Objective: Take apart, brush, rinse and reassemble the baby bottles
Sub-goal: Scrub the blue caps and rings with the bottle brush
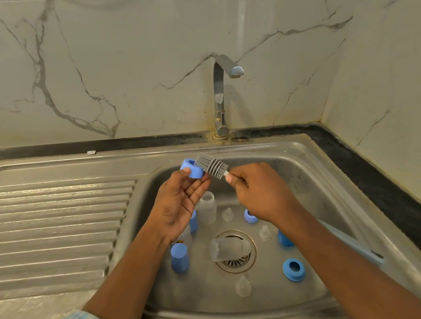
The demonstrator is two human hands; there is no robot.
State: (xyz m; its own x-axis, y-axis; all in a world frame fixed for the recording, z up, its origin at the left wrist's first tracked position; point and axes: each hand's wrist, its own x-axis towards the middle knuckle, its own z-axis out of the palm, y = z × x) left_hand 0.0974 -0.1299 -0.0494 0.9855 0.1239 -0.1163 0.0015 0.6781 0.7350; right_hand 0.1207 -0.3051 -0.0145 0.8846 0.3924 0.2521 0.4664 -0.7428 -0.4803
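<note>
Above the sink (pixel 328 182) basin, a blue collar ring (pixel 191 170) was pinched by the left hand (pixel 180 202). The brush (pixel 211 168) was gripped by its handle in the right hand (pixel 258 193), head slanted up-left, touching the ring's right side. Open room was noted all round; a bottle (pixel 228 248) lay over the drain below.

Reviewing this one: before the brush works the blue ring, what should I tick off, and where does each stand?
1. Grip of left hand on blue ring: ok, pinched.
2. Grip of right hand on brush: ok.
3. Bristles inside the ring's opening: not ok, they sit at its outside.
4. Water from tap: not ok, no stream shows.
5. Way to drain: not ok, a clear bottle lies across it.
6. Soap on the brush: cannot tell.
</note>
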